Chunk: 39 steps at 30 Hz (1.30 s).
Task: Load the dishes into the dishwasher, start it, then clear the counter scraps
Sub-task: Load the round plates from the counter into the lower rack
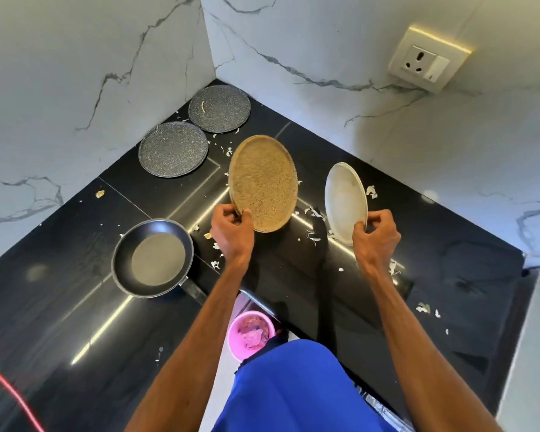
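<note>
A pink bin (251, 336) holding pinkish waste stands on the floor below the near edge of the glossy black surface (60, 307), where an empty non-stick pan (152, 258) rests. The hands are apart: the left hand (231, 227) pinches a tilted tan speckled plate (263, 182), and the right hand (375, 233) pinches a tilted white plate (345, 201). Two dark speckled plates (173, 149) lie flat toward the far corner.

We get one view only: head-worn, wide-angle. We look forward and steeply down onto a black counter (449, 260) in a marble wall corner (209, 51), which sits upper centre. Forearms enter from the bottom edge; left hand (231, 232) gripping a brown plate (262, 182) and right hand (376, 238) gripping a white plate (345, 201) land mid-frame, close to the lens. Below them blue clothing (293, 394) and a pink bin (251, 335) fill the bottom centre. Edges bow.
</note>
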Each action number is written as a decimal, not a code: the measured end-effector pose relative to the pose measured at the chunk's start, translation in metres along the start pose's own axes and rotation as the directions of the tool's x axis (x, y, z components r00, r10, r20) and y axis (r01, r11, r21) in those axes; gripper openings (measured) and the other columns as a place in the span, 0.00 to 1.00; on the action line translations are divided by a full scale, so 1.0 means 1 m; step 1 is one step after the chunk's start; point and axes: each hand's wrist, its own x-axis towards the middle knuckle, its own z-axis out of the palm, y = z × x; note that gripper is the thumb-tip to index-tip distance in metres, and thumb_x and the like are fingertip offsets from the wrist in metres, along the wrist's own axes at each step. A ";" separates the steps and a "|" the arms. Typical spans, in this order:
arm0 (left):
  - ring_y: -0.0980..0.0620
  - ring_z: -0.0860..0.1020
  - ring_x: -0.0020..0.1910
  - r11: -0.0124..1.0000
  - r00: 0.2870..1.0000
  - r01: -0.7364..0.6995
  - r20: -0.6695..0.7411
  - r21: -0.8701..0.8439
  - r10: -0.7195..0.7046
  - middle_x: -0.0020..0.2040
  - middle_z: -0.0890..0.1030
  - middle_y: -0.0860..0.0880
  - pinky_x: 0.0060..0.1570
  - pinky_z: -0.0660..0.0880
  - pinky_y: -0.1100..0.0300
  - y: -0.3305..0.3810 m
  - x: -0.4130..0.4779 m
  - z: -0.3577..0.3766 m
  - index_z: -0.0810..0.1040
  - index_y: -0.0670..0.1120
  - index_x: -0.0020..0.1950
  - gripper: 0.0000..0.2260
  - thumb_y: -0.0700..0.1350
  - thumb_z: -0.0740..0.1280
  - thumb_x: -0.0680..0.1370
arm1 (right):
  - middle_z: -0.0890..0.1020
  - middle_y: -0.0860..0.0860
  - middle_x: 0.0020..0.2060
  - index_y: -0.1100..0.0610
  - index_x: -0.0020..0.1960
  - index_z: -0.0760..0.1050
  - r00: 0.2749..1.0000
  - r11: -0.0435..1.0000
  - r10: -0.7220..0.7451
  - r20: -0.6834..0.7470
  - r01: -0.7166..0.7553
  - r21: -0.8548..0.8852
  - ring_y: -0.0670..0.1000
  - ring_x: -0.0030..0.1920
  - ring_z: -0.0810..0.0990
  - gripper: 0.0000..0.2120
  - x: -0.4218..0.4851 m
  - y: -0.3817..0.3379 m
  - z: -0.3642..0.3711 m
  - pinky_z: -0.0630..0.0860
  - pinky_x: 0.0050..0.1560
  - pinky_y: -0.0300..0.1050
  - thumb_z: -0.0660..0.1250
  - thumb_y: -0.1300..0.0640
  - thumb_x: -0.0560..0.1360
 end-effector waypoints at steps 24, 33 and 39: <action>0.48 0.84 0.44 0.743 0.596 0.666 0.640 -0.058 -0.484 0.51 0.85 0.42 0.40 0.82 0.60 -0.052 -0.245 -0.089 0.79 0.40 0.61 0.17 0.32 0.71 0.73 | 0.83 0.60 0.53 0.59 0.58 0.76 0.635 0.458 0.772 -0.009 -0.548 0.700 0.60 0.51 0.84 0.18 -0.223 0.152 -0.205 0.83 0.33 0.48 0.74 0.66 0.70; 0.47 0.84 0.48 0.810 0.391 0.527 0.774 0.255 -0.498 0.55 0.84 0.41 0.42 0.82 0.60 -0.059 -0.291 -0.094 0.78 0.39 0.64 0.18 0.33 0.70 0.75 | 0.86 0.54 0.48 0.51 0.54 0.80 0.598 0.605 0.756 -0.266 -0.484 0.632 0.56 0.47 0.86 0.18 -0.318 0.187 -0.259 0.85 0.42 0.58 0.76 0.58 0.66; 0.47 0.82 0.49 0.853 0.199 0.343 0.858 0.392 -0.474 0.57 0.83 0.42 0.42 0.83 0.60 -0.065 -0.314 -0.096 0.77 0.40 0.64 0.16 0.32 0.68 0.76 | 0.82 0.45 0.44 0.56 0.59 0.79 0.428 0.571 0.814 -0.392 -0.474 0.670 0.56 0.48 0.85 0.18 -0.391 0.185 -0.276 0.84 0.46 0.62 0.75 0.63 0.70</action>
